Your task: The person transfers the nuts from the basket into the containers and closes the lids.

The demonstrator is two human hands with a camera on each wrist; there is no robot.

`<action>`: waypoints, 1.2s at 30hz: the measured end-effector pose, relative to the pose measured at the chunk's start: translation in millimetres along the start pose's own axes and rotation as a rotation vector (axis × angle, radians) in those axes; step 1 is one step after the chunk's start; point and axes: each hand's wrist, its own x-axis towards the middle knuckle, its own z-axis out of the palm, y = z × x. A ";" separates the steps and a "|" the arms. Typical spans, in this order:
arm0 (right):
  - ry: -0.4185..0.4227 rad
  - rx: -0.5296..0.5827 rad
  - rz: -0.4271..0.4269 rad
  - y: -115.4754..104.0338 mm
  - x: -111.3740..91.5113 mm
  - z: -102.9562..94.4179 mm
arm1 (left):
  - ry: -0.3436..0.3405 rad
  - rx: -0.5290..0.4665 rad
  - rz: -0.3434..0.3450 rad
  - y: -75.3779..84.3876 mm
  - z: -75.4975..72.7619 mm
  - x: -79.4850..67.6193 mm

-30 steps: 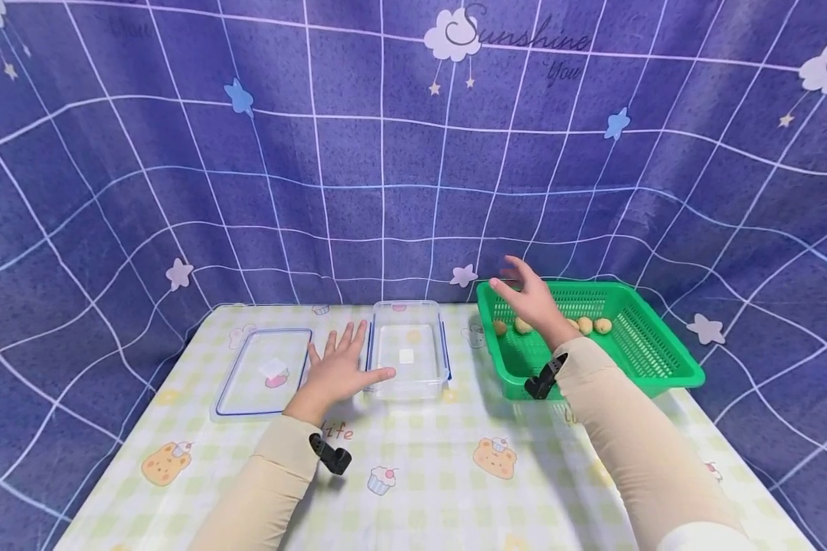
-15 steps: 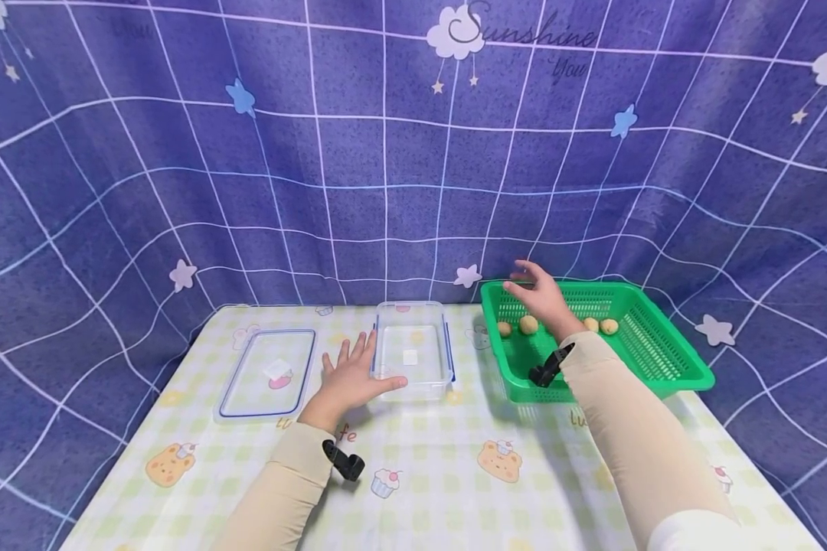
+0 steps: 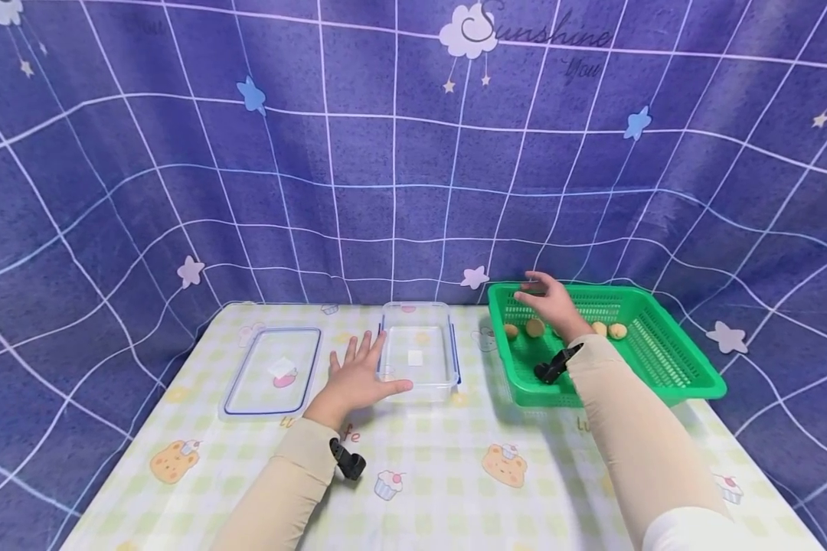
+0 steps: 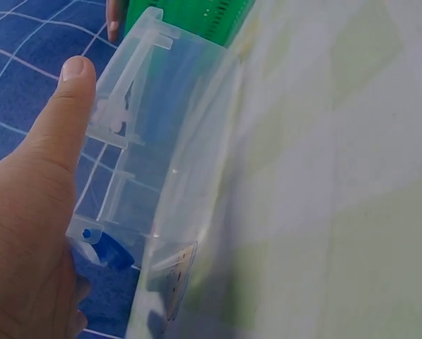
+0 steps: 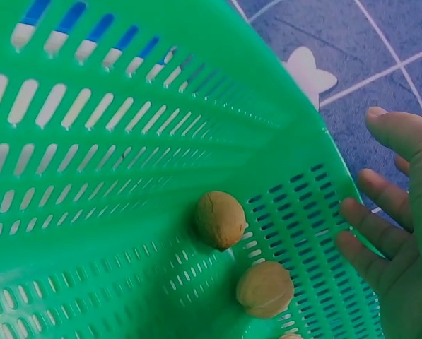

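Observation:
A clear plastic food container (image 3: 423,392) with blue side clips stands at the middle back of the table. My left hand (image 3: 358,381) is spread at its left side, thumb toward the front rim; whether it touches the container I cannot tell. In the left wrist view the thumb lies along the container wall (image 4: 189,134). Several walnuts lie in a row along the far side of a green slotted basket (image 3: 668,394). My right hand (image 3: 554,304) hovers above them with loosely bent fingers, holding nothing. Two walnuts, one (image 5: 221,219) nearer the corner, show in the right wrist view.
A clear lid (image 3: 248,390) with a blue seal lies flat left of the container. The checked tablecloth (image 3: 441,497) covers the table. A blue patterned curtain (image 3: 358,153) hangs close behind and along both sides.
The head view has shifted slightly. My left hand has come a little closer to the container, and my right hand has moved slightly right and lower over the basket. Both hands stay without a hold.

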 end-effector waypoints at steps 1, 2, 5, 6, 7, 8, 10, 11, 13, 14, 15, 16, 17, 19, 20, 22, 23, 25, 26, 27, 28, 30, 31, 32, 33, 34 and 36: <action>-0.006 -0.001 -0.001 1.2 0.3 0.0 | -0.008 0.011 -0.005 0.3 -0.4 -0.1; -0.012 0.001 0.003 2.1 0.7 0.2 | -0.010 0.018 -0.004 0.6 -1.1 -0.3; -0.032 -0.009 0.014 4.8 2.0 1.4 | -0.017 0.025 -0.006 0.7 -2.6 -0.7; -0.039 -0.013 0.015 5.6 2.4 2.3 | -0.020 0.030 -0.008 0.9 -3.1 -1.0; -0.050 -0.019 0.021 6.2 2.2 2.6 | -0.021 0.033 -0.007 1.5 -3.6 -1.0; -0.057 -0.025 0.029 7.0 2.2 3.1 | -0.021 0.030 -0.006 1.7 -3.6 -0.8; -0.075 -0.036 0.044 9.6 2.6 4.1 | -0.026 0.034 -0.006 1.7 -2.9 0.4; -0.084 -0.041 0.054 10.9 2.9 4.7 | -0.026 0.034 -0.004 2.4 -3.6 0.1; -0.099 -0.060 0.068 14.3 3.9 6.2 | -0.021 0.038 0.001 2.5 -3.5 0.4; -0.107 -0.065 0.075 16.2 4.6 6.8 | -0.023 0.042 0.000 2.8 -3.7 0.5; -0.116 -0.071 0.078 18.0 5.0 7.5 | -0.022 0.054 0.002 2.8 -4.1 0.7; -0.124 -0.078 0.081 19.9 5.6 8.3 | -0.024 0.064 0.000 3.0 -4.8 0.6; -0.133 -0.076 0.086 21.5 6.0 9.1 | -0.021 0.080 0.000 3.8 -5.8 0.0; -0.151 -0.072 0.085 24.8 6.8 10.0 | -0.020 0.106 -0.001 4.0 -6.8 0.3; -0.159 -0.065 0.088 26.4 7.3 10.5 | -0.023 0.121 -0.004 4.8 -7.9 0.2; -0.170 -0.059 0.093 30.1 8.2 10.9 | -0.030 0.135 -0.010 7.0 -10.4 -0.4; -0.174 -0.054 0.094 31.7 8.3 10.9 | -0.035 0.139 -0.012 8.3 -11.5 -0.7; -0.180 -0.058 0.082 34.5 8.7 10.8 | -0.044 0.146 -0.017 10.6 -13.4 -1.3; -0.182 -0.055 0.082 35.8 9.1 11.1 | -0.048 0.152 -0.021 11.5 -14.1 -1.7; -0.186 -0.058 0.077 36.7 9.4 11.3 | -0.049 0.150 -0.022 11.7 -14.3 -1.8; -0.186 -0.062 0.074 37.3 9.7 11.6 | -0.049 0.152 -0.023 11.9 -14.6 -1.8; -0.192 -0.077 0.060 38.1 9.8 12.0 | -0.048 0.153 -0.023 11.8 -14.6 -1.7; -0.193 -0.085 0.056 38.2 10.2 12.3 | -0.047 0.149 -0.022 11.4 -14.4 -1.4; -0.191 -0.090 0.057 38.3 10.7 12.7 | -0.046 0.147 -0.022 11.4 -14.4 -1.4; -0.190 -0.100 0.055 38.2 11.0 13.1 | -0.047 0.145 -0.022 11.2 -14.4 -1.3; -0.190 -0.108 0.054 38.0 11.1 13.3 | -0.051 0.147 -0.023 11.3 -14.6 -1.3; -0.192 -0.116 0.051 37.1 11.4 13.5 | -0.055 0.142 -0.023 11.2 -14.8 -1.5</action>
